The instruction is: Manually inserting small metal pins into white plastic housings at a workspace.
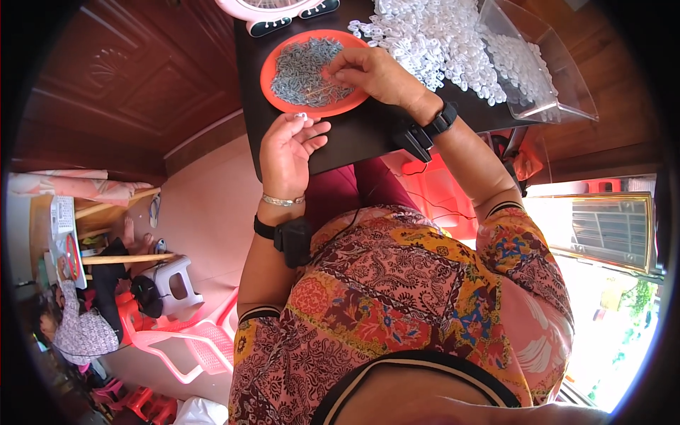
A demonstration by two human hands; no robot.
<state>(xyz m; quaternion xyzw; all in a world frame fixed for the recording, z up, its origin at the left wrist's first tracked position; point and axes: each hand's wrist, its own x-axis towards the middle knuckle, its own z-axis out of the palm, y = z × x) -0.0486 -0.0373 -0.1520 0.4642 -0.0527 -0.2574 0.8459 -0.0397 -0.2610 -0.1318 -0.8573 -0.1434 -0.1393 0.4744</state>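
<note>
My left hand (285, 152) is raised at the near edge of an orange-red plate (331, 110), palm turned up. Its thumb and forefinger pinch a small white plastic clip (302, 116), while the other fingers curl loosely. Over the plate's right side, my right hand (382, 76) has its fingertips pressed together at a heap of small grey nails (301, 74). Whether a nail sits between those fingertips is hidden. Beyond my right hand, a large pile of similar white clips (432, 42) spreads over the dark table (368, 138).
A clear plastic bin (567, 110) with more clips lies tilted at the table's right. Behind the plate stands a pink-and-white object with shoe-shaped feet (270, 25). At the far left are another person (88, 333), a pink plastic chair (188, 343) and a grey stool (176, 287).
</note>
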